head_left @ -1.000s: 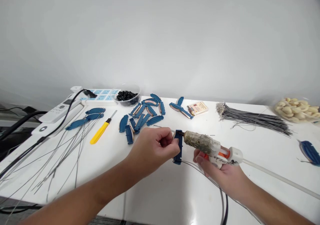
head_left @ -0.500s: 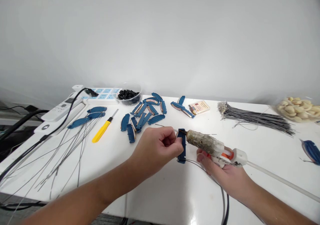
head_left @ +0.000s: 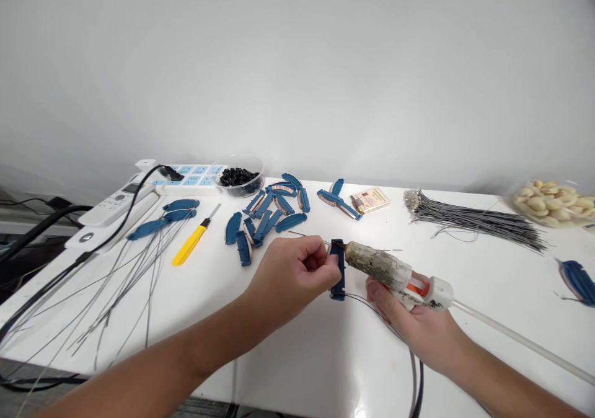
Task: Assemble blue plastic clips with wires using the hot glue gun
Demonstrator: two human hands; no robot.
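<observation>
L hand (head_left: 297, 272) pinches blue pc (head_left: 339, 286), approx 5 o'clock of view ctr. R hand (head_left: 416, 322) grips glue gun (head_left: 379, 264) at pc's 3 o'clock, nozzle (head_left: 349, 251) by its 12 o'clock end. Box (head_left: 370, 200) at 1 o'clock.

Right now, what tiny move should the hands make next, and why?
Maybe a gentle squeeze of the glue gun with the right grip. That grip is already around the gun, its nozzle sits at or very near the far end of the blue piece, and the left grip is holding that piece.
</observation>
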